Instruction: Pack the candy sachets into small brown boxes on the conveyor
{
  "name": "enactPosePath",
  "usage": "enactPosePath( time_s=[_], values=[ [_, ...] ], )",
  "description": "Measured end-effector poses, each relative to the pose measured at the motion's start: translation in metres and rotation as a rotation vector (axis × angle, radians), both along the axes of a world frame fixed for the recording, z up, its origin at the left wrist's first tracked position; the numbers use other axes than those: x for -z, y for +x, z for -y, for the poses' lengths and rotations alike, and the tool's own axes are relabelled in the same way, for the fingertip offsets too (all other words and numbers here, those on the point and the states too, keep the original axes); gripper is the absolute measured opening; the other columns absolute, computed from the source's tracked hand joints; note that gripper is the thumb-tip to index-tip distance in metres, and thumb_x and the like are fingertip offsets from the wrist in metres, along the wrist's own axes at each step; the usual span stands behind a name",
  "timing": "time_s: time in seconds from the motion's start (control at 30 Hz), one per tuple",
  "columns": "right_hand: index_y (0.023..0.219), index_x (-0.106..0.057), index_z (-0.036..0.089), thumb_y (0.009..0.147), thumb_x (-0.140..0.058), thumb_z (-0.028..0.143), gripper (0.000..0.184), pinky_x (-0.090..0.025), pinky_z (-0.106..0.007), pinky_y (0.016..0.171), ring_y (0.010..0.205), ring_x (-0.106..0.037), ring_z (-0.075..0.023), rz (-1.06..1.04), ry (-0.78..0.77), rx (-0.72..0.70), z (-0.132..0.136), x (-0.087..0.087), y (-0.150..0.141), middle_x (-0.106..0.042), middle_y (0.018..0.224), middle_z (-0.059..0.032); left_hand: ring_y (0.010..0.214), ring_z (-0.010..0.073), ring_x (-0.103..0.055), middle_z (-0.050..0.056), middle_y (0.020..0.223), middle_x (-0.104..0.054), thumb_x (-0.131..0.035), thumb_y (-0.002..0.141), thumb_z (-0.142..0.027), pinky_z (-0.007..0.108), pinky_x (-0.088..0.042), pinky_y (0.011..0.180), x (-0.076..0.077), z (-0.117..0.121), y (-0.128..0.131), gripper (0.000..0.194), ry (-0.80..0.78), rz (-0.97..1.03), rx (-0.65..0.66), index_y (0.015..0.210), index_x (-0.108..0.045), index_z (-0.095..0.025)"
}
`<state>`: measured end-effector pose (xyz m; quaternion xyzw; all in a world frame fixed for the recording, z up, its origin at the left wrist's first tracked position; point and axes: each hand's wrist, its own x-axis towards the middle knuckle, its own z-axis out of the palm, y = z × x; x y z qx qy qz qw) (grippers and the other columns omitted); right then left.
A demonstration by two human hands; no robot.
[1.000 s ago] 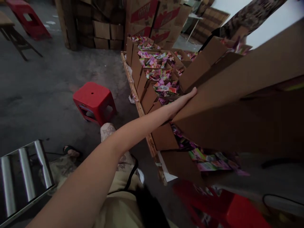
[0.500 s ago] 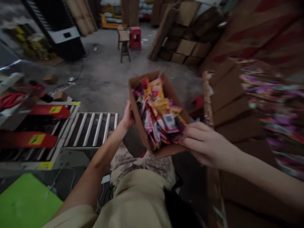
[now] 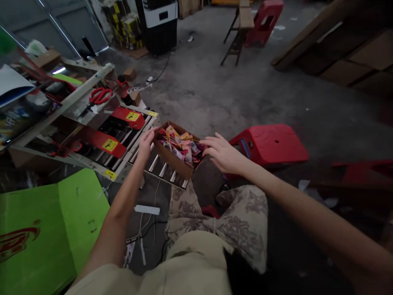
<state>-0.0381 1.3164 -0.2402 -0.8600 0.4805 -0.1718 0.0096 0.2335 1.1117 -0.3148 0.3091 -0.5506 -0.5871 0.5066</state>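
The left hand (image 3: 146, 141) lies at the left end of the open brown cardboard box (image 3: 175, 160), its pinch unclear, while the right hand (image 3: 223, 155), fingers spread, is at the right end. Mid-frame over silver metal rollers (image 3: 163, 169), the box slants upper left to lower right, between red machine plates (image 3: 102, 141) and a red plastic stool (image 3: 274, 145).

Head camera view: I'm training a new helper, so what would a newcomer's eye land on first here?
Probably the open cardboard box of bright packets, between the left hand and right hand, over the roller conveyor. Then the red plastic stool to its right, and the green cardboard at lower left.
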Motion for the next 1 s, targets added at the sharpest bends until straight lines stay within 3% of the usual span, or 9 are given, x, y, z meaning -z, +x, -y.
enactPosePath(
  time_s=[0.07,0.13,0.2,0.33,0.5,0.6,0.8,0.9,1.0],
  values=[
    [0.139,-0.047,0.018,0.089,-0.054,0.025,0.051,-0.022,-0.065,0.121,0.151,-0.023,-0.0339,0.158,-0.014,0.093,-0.003,-0.001,0.012,-0.025,0.162,-0.0169,0.112,0.0253,-0.066,0.009,0.115,-0.073,-0.074,0.076,-0.04,0.037,-0.05,0.102,-0.007,0.003,0.003,0.04,-0.065,0.083,0.041,0.109,-0.073,-0.019],
    [0.152,-0.033,0.021,0.095,-0.052,0.037,0.063,-0.023,-0.062,0.122,0.154,-0.014,-0.0331,0.216,0.055,0.096,0.009,0.004,0.032,-0.011,0.166,-0.0134,0.11,0.0248,-0.067,0.008,0.115,-0.072,-0.075,0.074,-0.035,0.038,-0.05,0.102,-0.01,0.001,0.005,0.043,-0.08,0.109,0.076,0.115,-0.071,-0.021],
    [0.154,-0.034,0.024,0.099,-0.047,0.04,0.059,-0.023,-0.058,0.123,0.154,-0.016,-0.0314,0.175,0.154,0.072,0.033,0.017,0.053,-0.018,0.165,-0.0101,0.111,0.0249,-0.066,0.008,0.119,-0.071,-0.072,0.076,-0.034,0.039,-0.051,0.101,-0.013,-0.006,0.01,0.045,-0.098,0.141,0.109,0.119,-0.069,-0.021],
    [0.13,-0.065,0.019,0.098,-0.05,0.036,0.039,-0.02,-0.062,0.123,0.152,-0.021,-0.0356,0.067,0.239,0.088,0.073,0.055,0.081,-0.039,0.157,-0.0122,0.107,0.0248,-0.067,0.008,0.115,-0.073,-0.063,0.085,-0.037,0.04,-0.053,0.097,-0.031,-0.016,0.015,0.037,-0.258,0.426,0.257,0.117,-0.071,-0.021],
    [0.118,-0.071,0.017,0.095,-0.055,0.029,0.03,-0.015,-0.063,0.124,0.151,-0.022,-0.0351,0.154,0.211,0.112,0.073,0.077,0.083,-0.049,0.148,-0.0143,0.082,0.0211,-0.067,0.006,0.085,-0.075,-0.05,0.093,-0.037,0.035,-0.051,0.081,-0.046,-0.007,-0.007,0.03,-0.626,0.772,0.395,0.087,-0.076,-0.022],
    [0.11,-0.073,0.02,0.093,-0.053,0.02,0.026,-0.017,-0.061,0.125,0.151,-0.026,-0.0301,0.315,0.268,0.02,0.073,0.075,0.07,-0.056,0.142,-0.0108,0.072,0.0206,-0.063,0.007,0.072,-0.069,-0.047,0.094,-0.035,0.033,-0.046,0.071,-0.037,0.001,-0.033,0.034,-0.714,0.943,0.332,0.072,-0.069,-0.02],
    [0.101,-0.07,0.021,0.09,-0.046,0.01,0.029,-0.023,-0.056,0.126,0.15,-0.03,-0.0246,0.587,0.332,-0.083,0.079,0.063,0.052,-0.06,0.133,-0.0074,0.092,0.028,-0.062,0.012,0.093,-0.068,-0.053,0.094,-0.034,0.04,-0.043,0.084,-0.012,-0.005,-0.051,0.018,-0.73,1.211,0.085,0.092,-0.063,-0.019],
    [0.098,-0.066,0.019,0.087,-0.05,0.01,0.021,-0.038,-0.05,0.119,0.141,-0.042,-0.0268,0.583,0.311,0.048,0.078,0.058,0.055,-0.05,0.143,-0.0101,0.099,0.0281,-0.062,0.013,0.101,-0.067,-0.047,0.096,-0.035,0.042,-0.044,0.088,-0.008,-0.01,-0.039,0.024,-0.727,1.172,-0.023,0.104,-0.063,-0.018],
    [0.106,-0.058,0.019,0.086,-0.053,0.013,0.021,-0.054,-0.041,0.101,0.121,-0.057,-0.0231,0.628,0.271,0.219,0.076,0.064,0.057,-0.046,0.143,-0.0121,0.112,0.0245,-0.061,0.012,0.115,-0.068,-0.041,0.099,-0.037,0.04,-0.044,0.097,-0.006,-0.013,-0.025,0.032,-0.932,0.976,-0.064,0.114,-0.065,-0.02]
  ],
)
